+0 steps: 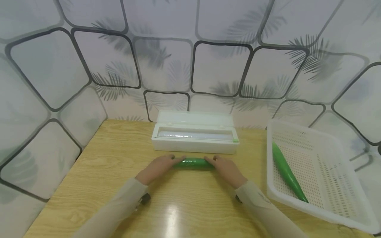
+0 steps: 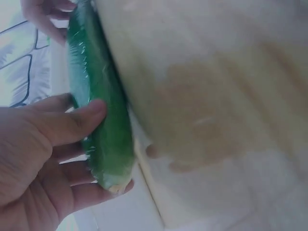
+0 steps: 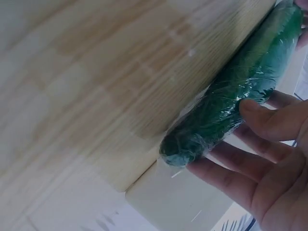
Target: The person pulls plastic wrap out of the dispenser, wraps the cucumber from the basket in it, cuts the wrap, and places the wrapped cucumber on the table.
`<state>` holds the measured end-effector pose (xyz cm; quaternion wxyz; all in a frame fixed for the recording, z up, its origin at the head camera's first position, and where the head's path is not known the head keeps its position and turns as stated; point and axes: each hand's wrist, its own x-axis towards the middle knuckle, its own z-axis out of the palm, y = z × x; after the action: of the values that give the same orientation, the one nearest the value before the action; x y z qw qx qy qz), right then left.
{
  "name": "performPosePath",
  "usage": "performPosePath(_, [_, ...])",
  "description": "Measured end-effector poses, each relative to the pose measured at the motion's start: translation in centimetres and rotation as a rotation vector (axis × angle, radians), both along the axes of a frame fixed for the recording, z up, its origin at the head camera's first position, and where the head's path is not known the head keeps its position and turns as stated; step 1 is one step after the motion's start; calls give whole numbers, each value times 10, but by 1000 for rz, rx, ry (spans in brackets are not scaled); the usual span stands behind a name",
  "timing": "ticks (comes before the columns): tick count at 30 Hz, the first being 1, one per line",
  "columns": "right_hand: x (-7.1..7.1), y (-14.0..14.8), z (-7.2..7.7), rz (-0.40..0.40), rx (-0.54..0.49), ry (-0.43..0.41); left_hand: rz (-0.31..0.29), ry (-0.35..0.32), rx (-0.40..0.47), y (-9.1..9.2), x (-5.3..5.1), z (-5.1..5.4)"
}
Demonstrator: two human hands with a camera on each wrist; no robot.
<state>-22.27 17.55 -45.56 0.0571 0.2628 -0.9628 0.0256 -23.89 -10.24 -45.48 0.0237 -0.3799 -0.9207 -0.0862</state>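
Wrapped vegetable: long, green and covered in clear film [image 1: 194,162]; positioned crosswise between the hands, in front of the dispenser box; contact with the counter [image 1: 190,191] cannot be confirmed.
Left hand: grips the left end [image 1: 157,168], thumb on one side, fingers on the other.
Right hand: grips the right end [image 1: 228,169] in the same manner.
Dispenser box: white, on the counter near the wall [image 1: 220,69]; lid raised [image 1: 193,145], roll visible inside [image 1: 194,135].
Basket: white, perforated, to the right [image 1: 269,158].
Second vegetable: green, tapered, lying inside the basket along its left side [image 1: 288,173].
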Motion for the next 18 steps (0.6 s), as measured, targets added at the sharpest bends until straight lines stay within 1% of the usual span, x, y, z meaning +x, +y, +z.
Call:
performPosePath(3, [1, 1, 0, 32, 11, 36, -21, 17, -47, 0, 0, 3])
performPosePath(6, [2, 1, 1, 65, 32, 72, -21, -4, -55, 0, 0, 4])
performPosePath(10, [1, 0, -1, 78, 53, 102, 5, -43, -6, 2, -3, 1])
performPosePath(15, [-3, -2, -7, 71, 23, 143, 1, -12, 102, 4, -6, -5])
performPosePath(18, [-4, -2, -10, 80, 9, 166, -11, -5, 112, 4, -5, -5])
